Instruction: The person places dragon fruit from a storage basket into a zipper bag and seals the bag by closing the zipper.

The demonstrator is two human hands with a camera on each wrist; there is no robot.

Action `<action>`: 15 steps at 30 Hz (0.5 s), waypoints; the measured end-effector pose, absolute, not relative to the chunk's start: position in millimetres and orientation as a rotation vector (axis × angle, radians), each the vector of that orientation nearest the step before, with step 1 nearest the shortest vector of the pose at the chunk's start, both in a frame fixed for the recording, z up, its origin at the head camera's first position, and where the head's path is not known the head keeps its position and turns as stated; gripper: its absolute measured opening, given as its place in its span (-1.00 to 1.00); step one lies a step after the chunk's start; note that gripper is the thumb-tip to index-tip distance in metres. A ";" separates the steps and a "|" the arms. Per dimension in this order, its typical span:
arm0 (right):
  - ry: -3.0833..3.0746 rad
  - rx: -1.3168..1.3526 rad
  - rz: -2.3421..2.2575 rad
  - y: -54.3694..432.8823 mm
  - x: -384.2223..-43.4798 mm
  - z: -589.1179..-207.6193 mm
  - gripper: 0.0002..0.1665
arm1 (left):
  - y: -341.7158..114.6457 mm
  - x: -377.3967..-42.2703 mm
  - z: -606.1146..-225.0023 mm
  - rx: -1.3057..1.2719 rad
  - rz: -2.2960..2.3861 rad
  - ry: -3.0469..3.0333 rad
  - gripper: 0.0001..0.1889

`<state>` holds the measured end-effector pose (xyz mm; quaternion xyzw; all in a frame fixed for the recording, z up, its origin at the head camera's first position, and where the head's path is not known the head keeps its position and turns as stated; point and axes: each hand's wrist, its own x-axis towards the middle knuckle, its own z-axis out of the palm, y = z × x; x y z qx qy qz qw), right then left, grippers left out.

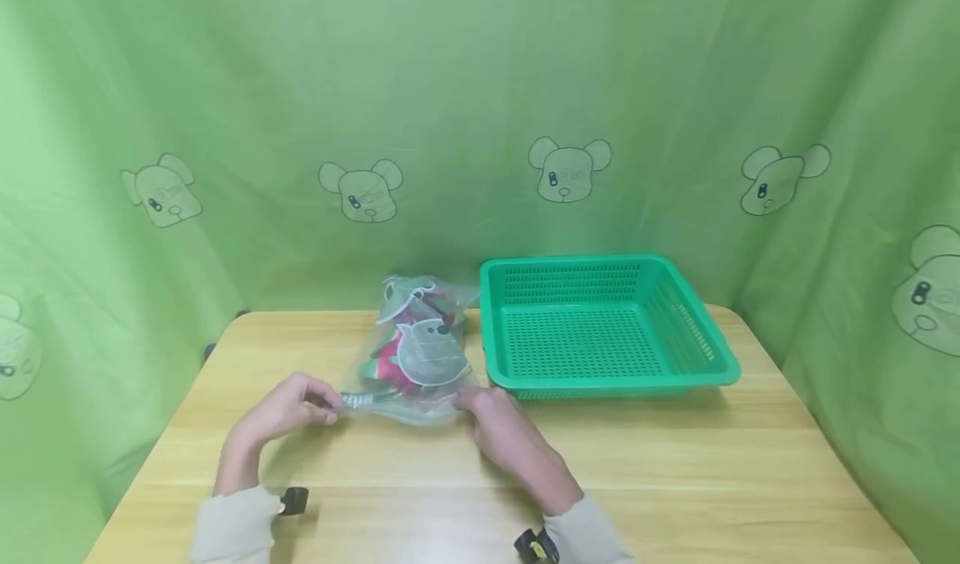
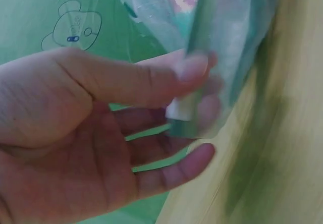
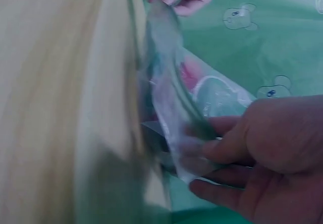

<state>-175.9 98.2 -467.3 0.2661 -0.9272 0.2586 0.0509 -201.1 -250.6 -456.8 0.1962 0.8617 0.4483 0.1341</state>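
A clear plastic zip bag (image 1: pixel 431 356) with grey cartoon animal prints lies on the table, its mouth toward the person. Red and green items (image 1: pixel 388 366) show through the plastic, partly hidden by the prints. At the mouth's left corner, my left hand (image 1: pixel 292 407) pinches the edge between thumb and fingers. A whitish piece (image 2: pixel 181 108) shows right at those fingers in the left wrist view. My right hand (image 1: pixel 498 426) grips the opposite corner, thumb on the near side, as the right wrist view shows. Between both hands the bag's edge (image 3: pixel 176 88) bows into a gap.
To the right of the bag stands a green plastic basket (image 1: pixel 611 381) with slotted walls, close beside my right hand. The wooden table (image 1: pixel 420 497) reaches back to a green curtain (image 1: pixel 465 72) with mouse-like prints. A dark wrist device (image 1: pixel 294 501) sits at the left sleeve.
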 end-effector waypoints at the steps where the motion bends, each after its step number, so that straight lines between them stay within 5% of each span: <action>1: -2.833 0.838 0.773 99.1 -175.3 -465.3 -0.48 | -253.3 -200.2 -456.9 0.562 1.296 2.483 -0.88; 7: -2.931 0.914 0.729 103.0 -173.0 -457.4 -0.40 | -262.6 -196.1 -458.7 0.384 1.359 2.445 -0.77; 12: -2.968 0.946 0.782 107.9 -171.3 -452.2 -0.35 | -261.6 -194.1 -463.0 0.202 1.456 2.315 -0.47; 15: -2.935 0.994 0.807 109.9 -171.1 -452.4 -0.44 | -260.6 -195.4 -468.5 0.161 1.461 2.276 -0.49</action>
